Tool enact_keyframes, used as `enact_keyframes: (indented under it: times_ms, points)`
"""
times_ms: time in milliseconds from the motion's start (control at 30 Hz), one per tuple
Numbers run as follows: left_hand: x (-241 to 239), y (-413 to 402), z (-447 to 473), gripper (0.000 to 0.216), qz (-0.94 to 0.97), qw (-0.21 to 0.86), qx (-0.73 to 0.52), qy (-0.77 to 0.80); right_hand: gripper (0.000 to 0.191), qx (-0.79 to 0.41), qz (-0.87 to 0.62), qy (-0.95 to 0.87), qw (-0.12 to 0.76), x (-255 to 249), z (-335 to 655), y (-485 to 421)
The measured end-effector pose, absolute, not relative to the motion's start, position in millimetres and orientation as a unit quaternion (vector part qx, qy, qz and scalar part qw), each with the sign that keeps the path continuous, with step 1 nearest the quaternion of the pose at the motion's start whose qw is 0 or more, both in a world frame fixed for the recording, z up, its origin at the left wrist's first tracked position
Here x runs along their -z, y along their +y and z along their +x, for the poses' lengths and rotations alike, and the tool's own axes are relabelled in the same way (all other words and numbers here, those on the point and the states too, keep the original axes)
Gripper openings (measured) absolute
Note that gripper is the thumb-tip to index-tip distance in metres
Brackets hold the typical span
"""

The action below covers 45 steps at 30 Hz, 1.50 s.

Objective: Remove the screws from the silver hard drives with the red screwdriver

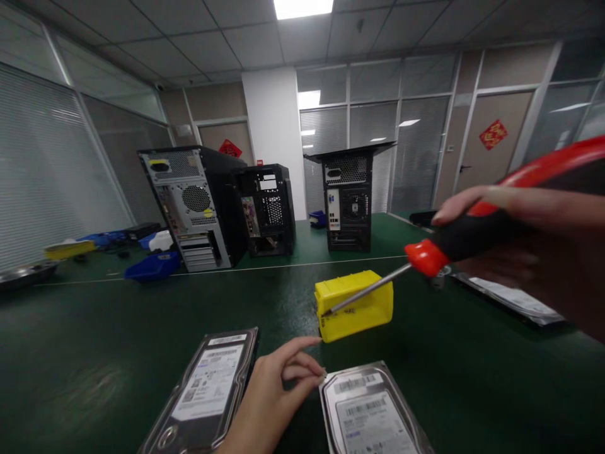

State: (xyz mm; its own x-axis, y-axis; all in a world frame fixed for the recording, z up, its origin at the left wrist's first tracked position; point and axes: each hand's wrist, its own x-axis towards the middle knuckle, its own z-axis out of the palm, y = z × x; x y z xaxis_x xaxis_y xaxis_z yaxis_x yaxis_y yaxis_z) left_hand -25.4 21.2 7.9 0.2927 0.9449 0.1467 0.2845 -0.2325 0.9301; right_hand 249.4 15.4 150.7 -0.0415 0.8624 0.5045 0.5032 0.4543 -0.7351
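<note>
My right hand [543, 258], blurred, is closed round the red and black handle of a screwdriver [454, 249]. Its metal shaft slants down to the left across a yellow plastic bin [354, 309] tipped on its side. The tip overlaps the bin's left end; whether they touch I cannot tell. My left hand [278, 384] has its thumb and a finger pinched together at the top left corner of a hard drive [373, 416], index finger stretched toward the bin. What the pinch holds is too small to make out. Another hard drive [208, 384] lies left of this hand.
Behind stand three computer cases [220, 202] [267, 211] [350, 202] on the green table [94, 353]. A blue bin [154, 266] sits at the left case's foot. Another drive [515, 299] lies right, partly behind my right hand. A metal bowl [28, 274] is far left.
</note>
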Motion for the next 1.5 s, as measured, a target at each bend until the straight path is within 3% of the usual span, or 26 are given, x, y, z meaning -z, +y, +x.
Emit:
enact_keyframes:
  times_ms: [67,267,367,500,667,967,1200,1333,1500]
  points:
    - [-6.4,22.5,-24.7,0.037,0.664,0.441,-0.393,0.459,0.043,-0.231,-0.483,-0.654,0.533,-156.0,220.9,25.4]
    - [1.6,28.9,-25.9,0.047,0.595,0.504,-0.418,0.467,0.036,-0.286,-0.381,-0.796,0.374,-149.8,177.8,57.3]
    - [7.3,30.1,-25.7,0.051,0.547,0.545,-0.420,0.477,0.033,-0.288,-0.306,-0.845,0.330,-149.8,169.3,71.7]
    - [13.0,30.2,-25.1,0.039,0.519,0.554,-0.432,0.487,0.026,-0.321,-0.224,-0.868,0.307,-154.2,160.4,87.9]
    - [11.2,31.3,-24.3,0.027,0.536,0.560,-0.401,0.489,0.032,-0.267,-0.231,-0.875,0.331,-169.7,160.8,97.4]
    - [6.6,29.9,-22.7,0.032,0.523,0.558,-0.400,0.506,0.040,-0.205,-0.267,-0.886,0.317,-176.5,178.4,96.4]
    - [9.8,30.1,-25.5,0.028,0.541,0.565,-0.393,0.484,0.032,-0.185,-0.270,-0.887,0.326,-182.8,186.0,89.7]
    - [9.8,30.1,-27.5,0.013,0.615,0.499,-0.357,0.495,0.029,-0.157,-0.274,-0.889,0.332,-183.5,190.4,86.8]
    - [5.0,32.7,-25.4,0.019,0.701,0.382,-0.325,0.507,0.032,-0.151,-0.253,-0.888,0.354,-185.3,196.0,87.6]
